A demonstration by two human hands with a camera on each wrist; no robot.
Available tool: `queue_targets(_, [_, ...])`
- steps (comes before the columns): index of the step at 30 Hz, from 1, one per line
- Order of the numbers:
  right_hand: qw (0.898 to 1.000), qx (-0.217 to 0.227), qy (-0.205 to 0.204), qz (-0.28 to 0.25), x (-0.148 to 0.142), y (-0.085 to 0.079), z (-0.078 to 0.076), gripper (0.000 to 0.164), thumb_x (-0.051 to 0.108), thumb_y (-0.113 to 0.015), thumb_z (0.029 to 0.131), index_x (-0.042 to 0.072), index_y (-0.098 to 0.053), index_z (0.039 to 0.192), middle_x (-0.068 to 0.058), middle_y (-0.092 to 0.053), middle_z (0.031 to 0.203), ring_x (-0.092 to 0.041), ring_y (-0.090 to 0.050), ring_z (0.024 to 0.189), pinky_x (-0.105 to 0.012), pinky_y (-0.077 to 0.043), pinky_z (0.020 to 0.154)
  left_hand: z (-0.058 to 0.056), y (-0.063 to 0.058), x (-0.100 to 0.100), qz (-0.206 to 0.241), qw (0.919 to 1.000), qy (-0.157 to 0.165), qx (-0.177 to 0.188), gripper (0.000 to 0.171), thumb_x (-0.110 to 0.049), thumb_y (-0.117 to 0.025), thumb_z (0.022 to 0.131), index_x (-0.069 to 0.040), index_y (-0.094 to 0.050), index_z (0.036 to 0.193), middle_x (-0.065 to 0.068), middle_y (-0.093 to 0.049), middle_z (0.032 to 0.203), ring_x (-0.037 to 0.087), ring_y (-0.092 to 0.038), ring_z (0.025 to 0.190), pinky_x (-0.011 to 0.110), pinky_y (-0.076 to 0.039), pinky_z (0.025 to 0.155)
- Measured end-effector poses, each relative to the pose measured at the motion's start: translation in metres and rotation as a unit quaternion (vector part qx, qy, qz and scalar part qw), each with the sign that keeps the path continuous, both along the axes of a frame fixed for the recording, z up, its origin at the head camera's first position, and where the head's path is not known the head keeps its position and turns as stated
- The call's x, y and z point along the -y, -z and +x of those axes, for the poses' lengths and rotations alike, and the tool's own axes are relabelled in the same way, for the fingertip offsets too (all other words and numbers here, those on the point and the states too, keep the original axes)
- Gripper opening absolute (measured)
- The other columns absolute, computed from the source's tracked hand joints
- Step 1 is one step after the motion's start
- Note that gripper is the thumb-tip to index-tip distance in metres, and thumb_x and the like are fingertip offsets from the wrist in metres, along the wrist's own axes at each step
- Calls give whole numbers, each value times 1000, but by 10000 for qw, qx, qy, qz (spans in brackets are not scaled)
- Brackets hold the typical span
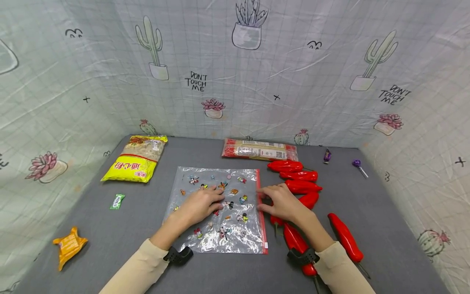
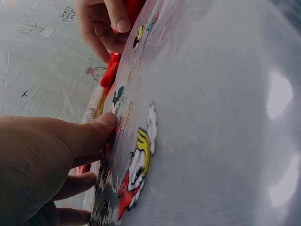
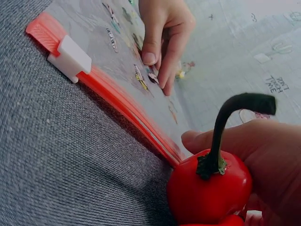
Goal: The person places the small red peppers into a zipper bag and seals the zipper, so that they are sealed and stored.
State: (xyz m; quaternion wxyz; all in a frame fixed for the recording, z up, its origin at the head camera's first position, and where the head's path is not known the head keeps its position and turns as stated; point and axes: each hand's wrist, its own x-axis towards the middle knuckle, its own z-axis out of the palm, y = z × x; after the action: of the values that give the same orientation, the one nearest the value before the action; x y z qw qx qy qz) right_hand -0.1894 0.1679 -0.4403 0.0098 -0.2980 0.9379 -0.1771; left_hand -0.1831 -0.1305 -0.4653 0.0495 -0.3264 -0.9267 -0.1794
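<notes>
Partly, the right hand [image 1: 282, 201] hides red peppers [image 1: 310, 199] beside the bag [image 1: 235, 218].

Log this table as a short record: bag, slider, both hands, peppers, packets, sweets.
Bag: clear, lying flat
Slider: white, at near end of red zip strip
Left hand: rests on the bag
Right hand: at the zip strip
Peppers: several, red, right of the bag
Packets: yellow packet, far left; long packet, behind bag; orange packet, near left
Sweets: green sweet, left; purple sweet and lollipop, far right
</notes>
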Motion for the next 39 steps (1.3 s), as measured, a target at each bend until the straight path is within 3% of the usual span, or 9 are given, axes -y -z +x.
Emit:
queue_targets(4, [9994, 236, 105, -230, -2, 0, -2, 48, 39, -72, 80, 15, -62, 121, 4, -68, 95, -12, -59, 88, -36, -37, 87, -1, 0, -1, -3, 10000, -12, 30, 34, -30, -63, 89, -12, -66, 118, 8, -57, 133, 33, -48, 128, 54, -38, 102])
queue_targets(10, [9995, 204, 233, 9, -2, -3, -1, 50, 42, -72, 80, 15, -62, 121, 6, -65, 84, -11, -56, 79, -34, -34, 81, -1, 0, -1, 16, 10000, 27, -24, 34, -29, -63, 89, -11, -66, 118, 9, -57, 133, 34, -49, 127, 54, -39, 101])
queue_targets(17, [9991, 78, 388, 164, 3, -2, 0, 56, 46, -70, 80, 15, -59, 125, 6, -63, 85, -9, -54, 84, -37, -34, 86, -1, 0, -2, 72, 10000, -32, -49, 33, -28, -65, 88, -12, -67, 117, 8, -58, 132, 34, -50, 126, 55, -39, 100])
queue_targets(26, [9986, 239, 428, 210, 4, 0, -1, 61, 48, -69, 80, 15, -55, 129, 9, -60, 77, -6, -49, 74, -35, -32, 81, -1, 2, -3, 66, 9997, -200, -128, 34, -30, -66, 87, -13, -67, 116, 6, -59, 131, 32, -52, 124, 60, -36, 101])
queue_targets(33, [9982, 476, 342, -146, 3, 2, -3, 61, 44, -71, 80, 14, -55, 130, 9, -63, 80, -7, -54, 74, -35, -35, 83, -2, 4, -4, 196, 9993, -161, -257, 31, -29, -67, 86, -14, -70, 112, 7, -61, 128, 33, -55, 121, 60, -37, 99])
queue_targets(39, [9903, 1036, 404, -831, 1, 3, -5, 57, 34, -74, 80, 12, -55, 129, 6, -63, 86, -8, -56, 77, -28, -47, 78, -2, 5, -4, 243, 9984, -122, -487, 26, -29, -69, 84, -16, -72, 107, 6, -63, 125, 33, -58, 117, 59, -40, 97])
